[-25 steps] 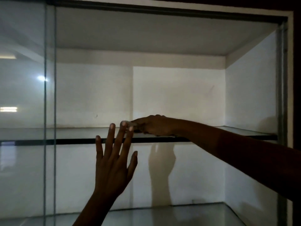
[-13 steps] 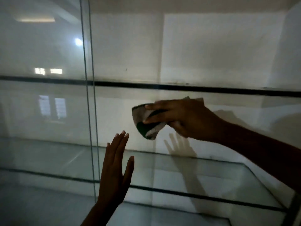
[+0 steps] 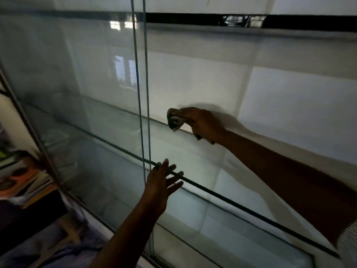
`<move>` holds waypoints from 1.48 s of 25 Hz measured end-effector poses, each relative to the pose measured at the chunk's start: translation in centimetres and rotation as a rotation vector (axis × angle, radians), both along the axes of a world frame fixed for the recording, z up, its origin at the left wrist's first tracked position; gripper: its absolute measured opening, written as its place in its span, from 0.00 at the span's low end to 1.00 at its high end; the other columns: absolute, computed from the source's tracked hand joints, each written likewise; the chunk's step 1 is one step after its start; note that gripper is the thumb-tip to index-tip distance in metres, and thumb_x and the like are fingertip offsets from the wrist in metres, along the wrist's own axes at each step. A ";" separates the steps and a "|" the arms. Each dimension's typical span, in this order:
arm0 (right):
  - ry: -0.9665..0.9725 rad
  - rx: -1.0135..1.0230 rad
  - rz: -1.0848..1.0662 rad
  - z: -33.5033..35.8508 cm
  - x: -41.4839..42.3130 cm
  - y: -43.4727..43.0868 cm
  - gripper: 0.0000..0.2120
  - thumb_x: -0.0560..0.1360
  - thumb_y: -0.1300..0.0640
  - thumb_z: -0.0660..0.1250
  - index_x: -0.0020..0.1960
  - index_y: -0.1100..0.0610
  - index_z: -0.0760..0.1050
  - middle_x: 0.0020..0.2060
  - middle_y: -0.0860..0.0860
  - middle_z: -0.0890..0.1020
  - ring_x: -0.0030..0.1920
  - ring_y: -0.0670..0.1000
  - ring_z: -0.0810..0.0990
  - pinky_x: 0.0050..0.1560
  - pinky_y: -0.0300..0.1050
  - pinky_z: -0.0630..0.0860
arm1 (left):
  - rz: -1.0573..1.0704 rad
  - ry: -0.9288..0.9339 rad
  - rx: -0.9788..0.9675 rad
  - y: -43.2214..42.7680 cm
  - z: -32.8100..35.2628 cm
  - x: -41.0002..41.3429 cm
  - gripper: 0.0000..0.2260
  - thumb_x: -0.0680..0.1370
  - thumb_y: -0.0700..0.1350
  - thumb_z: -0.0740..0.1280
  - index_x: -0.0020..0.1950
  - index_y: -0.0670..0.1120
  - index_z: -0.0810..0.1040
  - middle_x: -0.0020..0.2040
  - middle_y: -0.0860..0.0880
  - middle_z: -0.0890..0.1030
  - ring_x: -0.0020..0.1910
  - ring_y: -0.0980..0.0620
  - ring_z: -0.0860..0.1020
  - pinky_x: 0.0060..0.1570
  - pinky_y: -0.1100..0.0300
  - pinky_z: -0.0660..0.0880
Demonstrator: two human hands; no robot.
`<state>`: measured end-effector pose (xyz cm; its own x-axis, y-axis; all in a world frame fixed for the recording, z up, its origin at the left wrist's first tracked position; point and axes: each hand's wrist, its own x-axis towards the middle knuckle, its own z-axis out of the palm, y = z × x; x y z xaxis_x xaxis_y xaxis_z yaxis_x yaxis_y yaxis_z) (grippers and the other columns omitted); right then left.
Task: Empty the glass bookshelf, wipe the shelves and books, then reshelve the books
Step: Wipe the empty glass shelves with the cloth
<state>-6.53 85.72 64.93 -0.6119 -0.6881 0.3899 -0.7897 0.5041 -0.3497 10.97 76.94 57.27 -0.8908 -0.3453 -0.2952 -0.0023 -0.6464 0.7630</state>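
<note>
Our right hand (image 3: 202,123) is curled round a bunched cloth (image 3: 173,120), grey w/ dark green, pressing it into the rear corner where the glass shelf (image 3: 202,163) meets the white back panel (image 3: 289,105). Our left hand (image 3: 162,182) is open, fingers straight and spread, resting on the shelf's dark front edge just beside the edge of the sliding glass door (image 3: 144,93). We judge the step to be wiping this middle shelf. The case looks empty of books, so emptying seems done and reshelving is yet to come. To do it well we want the cloth flatter, not balled up, so more of it meets the glass. We should work in overlapping passes from back to front, incl. the seam along the back panel where dust collects. Pressure should stay light, since the pane may shift on its supports, and the left hand is well placed to steady the front edge. We also watch the forearm vs. the door's edge, and we should reach the part of the shelf behind the door. The upper shelf (image 3: 193,18) shows as a black edge above. The books (image 3: 21,176) lie stacked outside the case at far left, well apart from both hands. As for writing: no brand, label or title is legible, the covers are too blurred, and the glass shows only window reflections.
</note>
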 end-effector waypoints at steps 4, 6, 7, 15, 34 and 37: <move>-0.014 0.095 0.151 -1.3 -4.0 -6.9 0.20 0.79 0.67 0.58 0.69 0.55 0.68 0.67 0.55 0.72 0.64 0.53 0.72 0.60 0.33 0.62 | 0.140 0.080 0.199 0.1 -0.7 -1.9 0.17 0.82 0.42 0.55 0.70 0.41 0.65 0.61 0.40 0.77 0.51 0.41 0.82 0.43 0.49 0.81; 0.001 0.190 0.173 -2.9 -4.9 -10.2 0.22 0.78 0.68 0.57 0.70 0.53 0.67 0.66 0.55 0.73 0.64 0.54 0.72 0.60 0.38 0.65 | 0.132 0.104 0.206 0.0 -1.3 -2.1 0.15 0.82 0.42 0.55 0.69 0.42 0.68 0.60 0.41 0.79 0.50 0.41 0.82 0.42 0.50 0.81; 0.024 0.229 0.173 -3.7 -5.1 -11.5 0.23 0.79 0.67 0.56 0.71 0.53 0.65 0.66 0.55 0.73 0.63 0.55 0.72 0.62 0.43 0.67 | 0.126 0.108 0.208 -0.1 -1.4 -2.1 0.15 0.82 0.42 0.55 0.68 0.42 0.69 0.59 0.42 0.79 0.50 0.42 0.82 0.42 0.51 0.81; -0.187 0.214 0.280 -3.4 -1.3 -13.3 0.18 0.80 0.64 0.55 0.70 0.60 0.66 0.59 0.55 0.78 0.59 0.50 0.76 0.58 0.38 0.69 | 0.121 0.134 0.232 0.0 -1.5 -1.9 0.14 0.81 0.43 0.56 0.66 0.44 0.70 0.58 0.43 0.81 0.52 0.43 0.82 0.40 0.52 0.81; -0.221 -0.105 -0.001 -0.4 0.8 7.9 0.16 0.75 0.68 0.62 0.56 0.52 0.79 0.53 0.50 0.82 0.50 0.35 0.78 0.55 0.27 0.70 | -0.203 0.165 0.240 3.2 -2.2 -0.3 0.15 0.80 0.43 0.56 0.67 0.48 0.67 0.58 0.36 0.79 0.54 0.35 0.80 0.50 0.39 0.77; -0.057 0.145 0.107 -2.4 -1.8 2.3 0.21 0.73 0.65 0.58 0.65 0.59 0.73 0.61 0.55 0.78 0.55 0.49 0.78 0.59 0.45 0.73 | -0.200 0.149 0.224 3.0 -2.5 -0.6 0.15 0.82 0.42 0.54 0.68 0.48 0.67 0.57 0.36 0.79 0.53 0.35 0.80 0.52 0.39 0.76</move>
